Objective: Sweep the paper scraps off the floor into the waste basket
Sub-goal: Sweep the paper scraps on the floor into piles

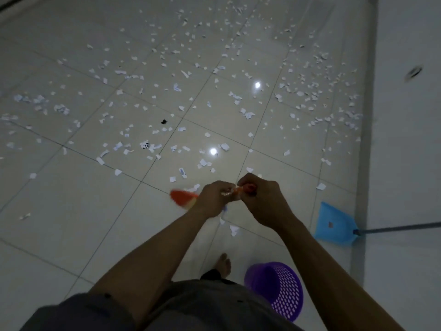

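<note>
Both my hands grip the orange handle of a broom. My left hand [214,199] holds it lower down and my right hand [260,199] holds its top end. The broom's orange head [182,198] shows blurred on the floor just left of my left hand. White paper scraps [222,146] lie scattered over the tiled floor ahead, thickest toward the far right. A purple plastic waste basket [278,287] with a perforated wall lies tipped on its side by my right leg.
A blue dustpan [335,224] with a long grey handle [401,228] lies at the right beside the raised grey floor strip [364,163]. My bare foot [223,263] stands just left of the basket. A small black scrap [163,121] lies among the paper.
</note>
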